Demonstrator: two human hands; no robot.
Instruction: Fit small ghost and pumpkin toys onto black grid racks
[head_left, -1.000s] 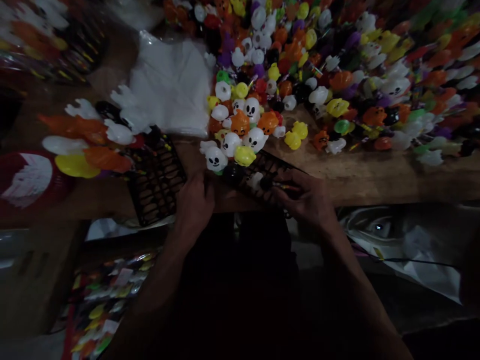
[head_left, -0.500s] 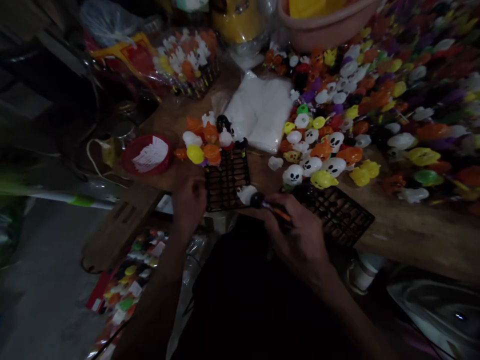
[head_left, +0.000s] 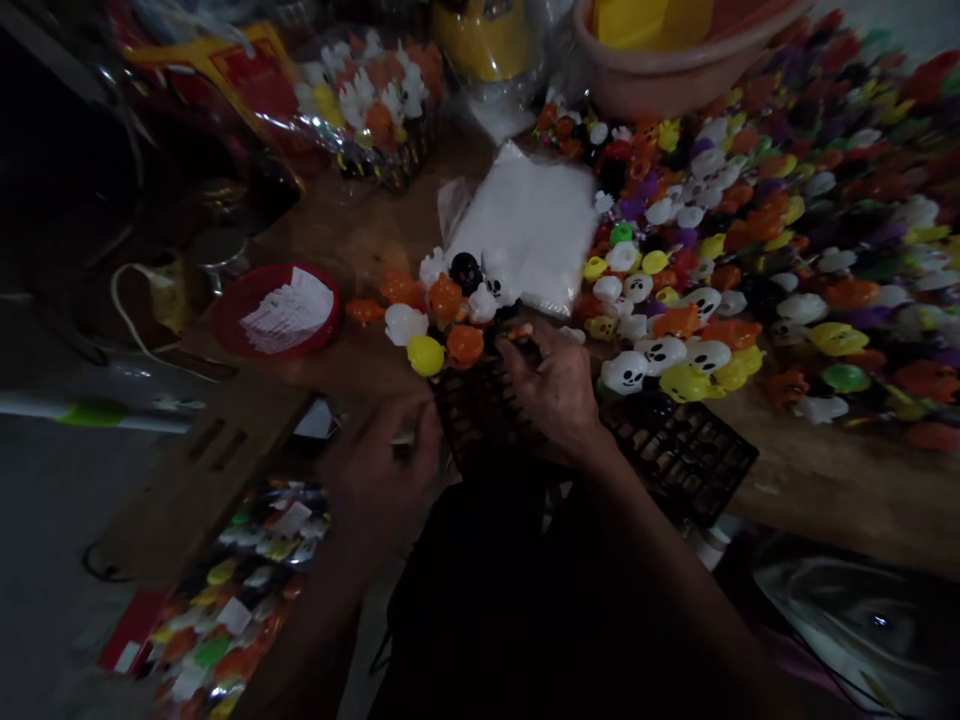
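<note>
Between the hands (head_left: 555, 390), a black grid tray (head_left: 476, 412).

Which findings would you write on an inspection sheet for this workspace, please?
Surface: wooden table, dimly lit.
Work items: Halloween figures at far edge of left black grid rack; right black grid rack, partly hidden.
Clutter: figure heap, white packet, red basket with paper slips.
Grips: right grip over left black grid rack, contents unclear; left grip blurred, contents unclear.
Cables: pale cord left of red basket.
Surroundings: pink tub behind; bagged figures lower left.
</note>
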